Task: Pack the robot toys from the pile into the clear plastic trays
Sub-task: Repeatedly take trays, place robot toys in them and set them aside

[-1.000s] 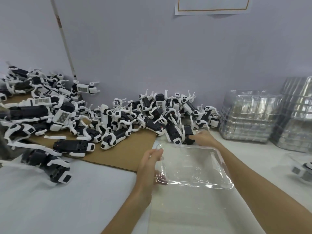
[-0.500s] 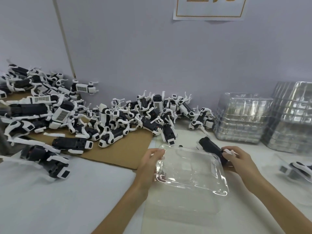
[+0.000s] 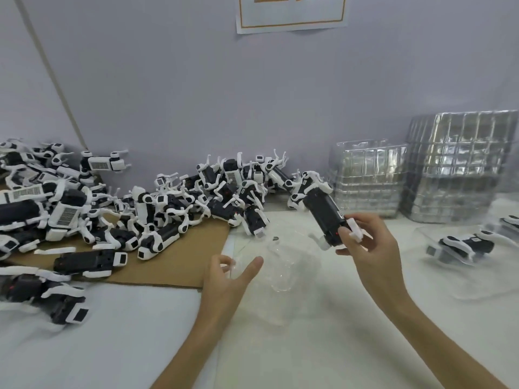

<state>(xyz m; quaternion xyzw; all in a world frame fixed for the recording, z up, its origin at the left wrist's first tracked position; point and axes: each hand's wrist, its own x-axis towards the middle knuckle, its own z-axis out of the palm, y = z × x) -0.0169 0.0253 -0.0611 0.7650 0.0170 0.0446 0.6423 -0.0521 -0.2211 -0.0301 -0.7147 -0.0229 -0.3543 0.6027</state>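
Gripping a robot toy [image 3: 323, 211] in my right hand [image 3: 370, 248], I have it up off the white table [image 3: 84, 346]. It is tilted, with its black body slanting up and away to the left. My fingers [image 3: 365, 223] and thumb are curled round its near end, and a small white part sticks out between them. The toy is in the air by the far right corner of the clear tray [image 3: 283, 276], not inside it.

The tray lies in front of me on the table, between my two hands, and it looks smeared and hard to make out. My left hand [image 3: 224, 279] is at its left rim, with the thumb stretched out toward the tray and the fingers curled in. The plastic there is so clear and blurred that I cannot tell whether I have hold of the rim.

The pile [image 3: 168, 197] of black and white toys lies to my left and ahead. It rests partly on a sheet of brown cardboard [image 3: 182, 256] and runs back against the grey wall [image 3: 196, 94]. To my right, two stacks of empty trays [image 3: 368, 181] stand side by side by the wall. Nearer me on that side, another toy [image 3: 463, 247] lies in its own clear tray, well apart from my hands. A paper sign [image 3: 292, 12] hangs on the wall above.
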